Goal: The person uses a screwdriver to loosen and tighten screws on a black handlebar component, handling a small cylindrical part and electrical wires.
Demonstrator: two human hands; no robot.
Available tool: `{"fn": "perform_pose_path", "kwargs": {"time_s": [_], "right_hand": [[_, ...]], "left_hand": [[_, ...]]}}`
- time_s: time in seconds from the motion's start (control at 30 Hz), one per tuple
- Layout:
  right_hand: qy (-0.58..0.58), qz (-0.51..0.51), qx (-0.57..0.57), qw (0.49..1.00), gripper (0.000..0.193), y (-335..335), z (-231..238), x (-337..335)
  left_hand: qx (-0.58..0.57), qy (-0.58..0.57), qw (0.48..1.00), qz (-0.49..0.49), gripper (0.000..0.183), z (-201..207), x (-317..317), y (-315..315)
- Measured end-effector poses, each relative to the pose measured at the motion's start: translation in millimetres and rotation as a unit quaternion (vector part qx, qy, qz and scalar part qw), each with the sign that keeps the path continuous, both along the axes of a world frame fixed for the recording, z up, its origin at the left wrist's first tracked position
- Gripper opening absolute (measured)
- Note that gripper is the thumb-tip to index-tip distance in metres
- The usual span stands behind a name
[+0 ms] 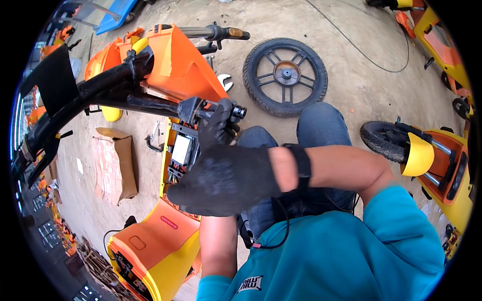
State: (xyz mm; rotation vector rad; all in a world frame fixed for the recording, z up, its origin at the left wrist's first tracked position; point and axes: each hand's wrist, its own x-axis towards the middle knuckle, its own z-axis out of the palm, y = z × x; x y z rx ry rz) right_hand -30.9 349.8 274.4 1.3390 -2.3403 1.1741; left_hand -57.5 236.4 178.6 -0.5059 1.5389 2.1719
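An upturned scooter frame, a black tube [120,98], comes in from the left and ends in a black metal fitting [240,112] with a round tip. My left hand [219,123], in a black glove, has its fingers curled round this fitting. My right hand [226,175], gloved too and with a black band at the wrist, crosses over my left wrist. Its back faces up and its fingers are mostly hidden, so what it holds cannot be made out. Below the hands lies an open yellow compartment with a boxed electrical unit [182,149] and wires.
A black spoked wheel [314,65] lies flat beyond my knees, beside a wrench [225,81]. Orange body panels [181,65] adjoin the frame. A cardboard box [114,165] stands at left, an orange-yellow seat section [160,241] below it. Another yellow scooter [442,160] is at right.
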Motion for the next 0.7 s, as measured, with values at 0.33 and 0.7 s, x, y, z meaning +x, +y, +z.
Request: {"fn": "perform_pose_path", "kwargs": {"time_s": [0.33, 0.7], "right_hand": [[-0.325, -0.284, -0.113, 0.895, 0.024, 58, -58, 0], [-0.352, -0.276, -0.13, 0.885, 0.024, 50, -68, 2]], "left_hand": [[-0.12, 0.353, 0.92, -0.124, 0.026, -23, 9, -24], [-0.315, 0.498, 0.795, -0.146, 0.026, -17, 9, -17]]}}
